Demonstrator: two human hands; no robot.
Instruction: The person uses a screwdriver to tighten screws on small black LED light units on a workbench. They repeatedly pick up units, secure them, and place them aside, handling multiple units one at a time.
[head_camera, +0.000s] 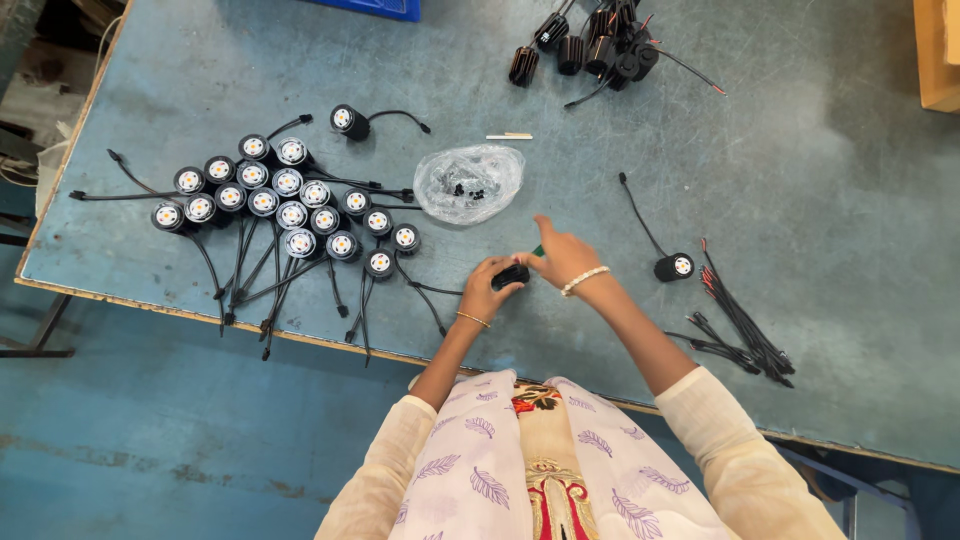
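Observation:
My left hand (487, 288) grips a small black round lamp unit (512, 275) just above the blue-grey table (800, 200). My right hand (560, 257) is right beside it, fingers closed around a small green-handled tool (538, 251) whose tip points at the unit. A clear plastic bag (468, 182) with small black parts lies just beyond my hands. To the left stands a cluster of several finished black lamp units (285, 210) with white faces and trailing black leads.
One single lamp unit (675, 267) with a lead lies to the right, near a bundle of black wires (745, 335). A pile of black finned parts (595, 50) sits at the far edge. A wooden box corner (938, 60) is at top right.

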